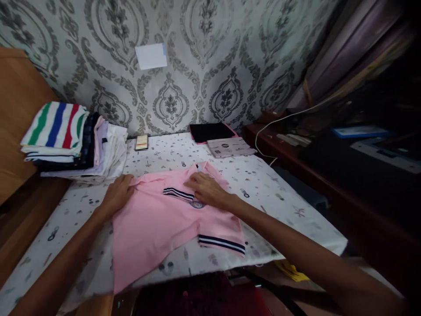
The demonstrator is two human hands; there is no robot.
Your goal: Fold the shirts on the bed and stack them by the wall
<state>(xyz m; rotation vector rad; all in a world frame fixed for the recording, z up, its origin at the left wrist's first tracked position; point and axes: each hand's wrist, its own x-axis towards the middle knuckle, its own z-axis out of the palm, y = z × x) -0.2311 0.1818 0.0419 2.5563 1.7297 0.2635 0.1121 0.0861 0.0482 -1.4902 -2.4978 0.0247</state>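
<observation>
A pink polo shirt (154, 224) lies sideways across the patterned white cloth (279, 188), its collar (208, 169) toward the right. Navy and white stripes edge both sleeves; one sleeve is folded inward over the body, while the other points toward me. At the hem's far left corner, the fingers of my left hand (119, 193) are closed on the fabric. My right hand (207, 188) is closed with curled fingers on the shirt near the shoulder, just beside the folded-in sleeve. It partly covers a round badge (197, 204).
Folded clothes (82, 145) are piled at the back left, a striped one on top. Along the wall lie a small card-like box (141, 142), a black folded item (212, 131) and a flat grey package (232, 147). A white cable (286, 117) hangs at the right.
</observation>
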